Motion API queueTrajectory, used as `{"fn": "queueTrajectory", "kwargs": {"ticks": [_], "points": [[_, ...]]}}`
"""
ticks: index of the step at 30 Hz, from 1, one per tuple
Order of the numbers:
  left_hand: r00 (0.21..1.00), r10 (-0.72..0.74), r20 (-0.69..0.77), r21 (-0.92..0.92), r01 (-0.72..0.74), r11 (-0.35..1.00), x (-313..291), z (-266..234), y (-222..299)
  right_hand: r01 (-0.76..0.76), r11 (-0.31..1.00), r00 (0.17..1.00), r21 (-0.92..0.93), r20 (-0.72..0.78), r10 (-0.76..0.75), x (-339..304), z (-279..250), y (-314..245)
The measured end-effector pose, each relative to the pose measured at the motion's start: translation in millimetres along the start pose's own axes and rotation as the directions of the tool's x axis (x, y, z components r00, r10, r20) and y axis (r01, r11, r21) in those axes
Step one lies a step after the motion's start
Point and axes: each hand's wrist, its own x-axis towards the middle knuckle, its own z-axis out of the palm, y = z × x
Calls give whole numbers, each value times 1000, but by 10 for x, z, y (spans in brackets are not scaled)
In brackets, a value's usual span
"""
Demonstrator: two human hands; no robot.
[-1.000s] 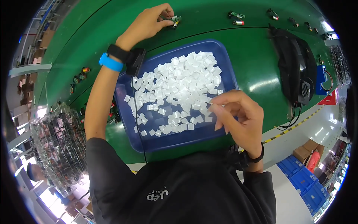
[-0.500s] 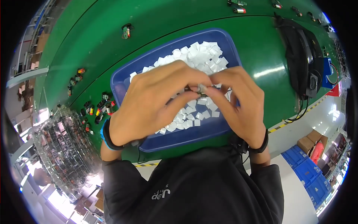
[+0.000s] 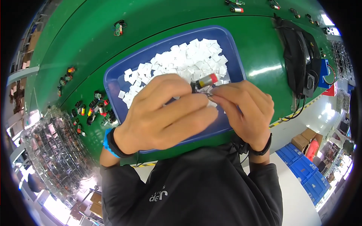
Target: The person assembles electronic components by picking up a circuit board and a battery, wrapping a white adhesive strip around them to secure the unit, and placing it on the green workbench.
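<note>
Over a blue plastic bin [image 3: 236,49] full of small white square pieces [image 3: 192,56], both of my hands meet at one small part. My left hand [image 3: 162,116] is closed on a small electronic assembly with a red-and-yellow cylindrical cell [image 3: 207,80]. The cell points up and to the right above my fingers; the rest of the assembly is mostly hidden by them. My right hand [image 3: 249,113] is pinched at the same spot, thumb against forefinger. What its fingertips grip, near the thin dark end of the assembly, is too small to make out.
More cell-and-board assemblies [image 3: 94,107] lie in a cluster left of the bin, by a stack of clear compartmented trays [image 3: 56,139]. A single assembly [image 3: 119,28] is farther off on the green table [image 3: 260,60]. At right lies a black bag [image 3: 298,56]; blue crates [image 3: 303,169] stand beyond.
My left hand has turned over, bringing the red-and-yellow cell into sight above the fingers. My right hand has shifted slightly down, still pinched at the assembly.
</note>
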Motion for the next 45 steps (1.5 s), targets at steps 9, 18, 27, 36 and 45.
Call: {"fn": "queueTrajectory", "kwargs": {"ticks": [9,18,27,36,45], "points": [[661,-544,517,-660,712,238,-57,-83,-73,165,973,986,-163,-6,-168,-62,-158,-178],[574,-504,646,-677,735,-30,-58,6,-25,211,961,977,-178,77,-200,-107,-40,-18],[587,-612,530,-627,757,182,-33,-51,36,-418,887,890,197,-107,443,-235,-24,54],[652,-380,657,-659,741,132,-89,-48,-38,-110,980,993,169,52,103,-37,-107,-84],[573,-271,773,-634,702,-323,-153,41,-170,-14,969,994,245,113,-14,-68,-105,-26]]}}
